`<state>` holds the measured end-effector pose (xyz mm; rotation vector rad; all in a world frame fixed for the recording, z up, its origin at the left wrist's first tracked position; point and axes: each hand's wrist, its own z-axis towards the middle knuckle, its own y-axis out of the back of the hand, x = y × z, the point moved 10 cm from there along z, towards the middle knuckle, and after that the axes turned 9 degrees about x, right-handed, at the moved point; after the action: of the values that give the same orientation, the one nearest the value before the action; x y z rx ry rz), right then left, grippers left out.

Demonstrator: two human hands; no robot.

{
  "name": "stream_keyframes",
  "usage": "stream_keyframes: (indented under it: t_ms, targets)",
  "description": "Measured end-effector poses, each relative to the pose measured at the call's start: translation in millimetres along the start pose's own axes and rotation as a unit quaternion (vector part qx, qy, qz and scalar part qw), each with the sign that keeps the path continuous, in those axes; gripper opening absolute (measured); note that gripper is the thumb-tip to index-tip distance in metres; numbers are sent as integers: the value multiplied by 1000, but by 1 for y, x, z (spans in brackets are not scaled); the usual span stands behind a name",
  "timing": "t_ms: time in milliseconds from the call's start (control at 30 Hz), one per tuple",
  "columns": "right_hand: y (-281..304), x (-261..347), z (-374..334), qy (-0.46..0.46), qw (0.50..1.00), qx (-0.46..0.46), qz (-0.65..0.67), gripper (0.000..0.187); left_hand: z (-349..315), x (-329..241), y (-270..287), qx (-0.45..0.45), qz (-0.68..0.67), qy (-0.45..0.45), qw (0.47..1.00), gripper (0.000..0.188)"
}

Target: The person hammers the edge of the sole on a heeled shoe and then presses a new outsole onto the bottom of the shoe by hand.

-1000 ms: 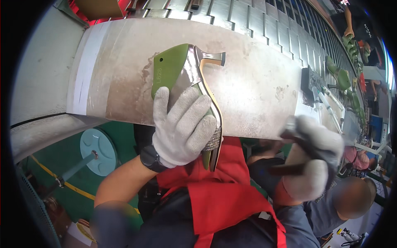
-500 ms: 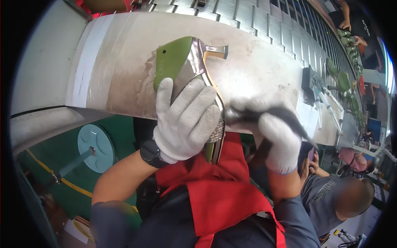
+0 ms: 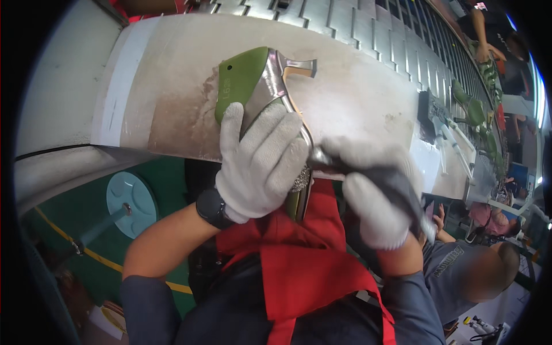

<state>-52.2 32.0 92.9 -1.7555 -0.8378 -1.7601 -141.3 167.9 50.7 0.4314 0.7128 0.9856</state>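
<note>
My left hand [image 3: 261, 164], in a white knit glove, grips a silver high-heeled shoe [image 3: 275, 86] mounted on a green shoe last [image 3: 241, 77], heel pointing away from me. My right hand [image 3: 374, 195], also gloved and blurred by motion, is closed around a dark hand tool [image 3: 402, 192] whose tip touches the shoe's edge near the toe. The toe end is hidden behind my left hand. I wear a red apron [image 3: 299, 259].
A worn grey workbench [image 3: 368, 109] lies in front, with a slatted conveyor [image 3: 368, 23] behind it. More green lasts [image 3: 468, 109] stand along the right. Another person [image 3: 471, 270] sits low on the right. A pale blue stool seat [image 3: 131, 201] stands on the green floor at left.
My right hand has swung in from the right with the tool and now meets the shoe beside my left hand. The shoe stays held in place.
</note>
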Motion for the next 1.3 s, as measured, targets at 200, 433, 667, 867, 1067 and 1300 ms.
stream_keyframes:
  t_ms: [200, 433, 667, 867, 1067, 1300]
  targets:
    - [45, 16, 43, 142, 795, -58, -587, 32, 5, 5, 22, 15, -10, 5, 1000, 96]
    - [8, -38, -37, -10, 1000, -16, 6, 47, -20, 96, 70, -178, -525, 241, 797, 69]
    - [-40, -87, -25, 11, 784, 140, 605, 70, 0, 65, 19, -14, -749, 204, 630, 89]
    - [47, -49, 14, 33, 851, -161, 499, 57, 18, 83, 8, 93, -171, 247, 949, 59]
    - [195, -33, 113, 49, 911, -407, 49, 54, 32, 34, -3, 189, 52, 71, 978, 54]
    - [265, -73, 135, 4, 847, -486, -217, 63, 43, 44, -10, 216, 0, 72, 974, 54]
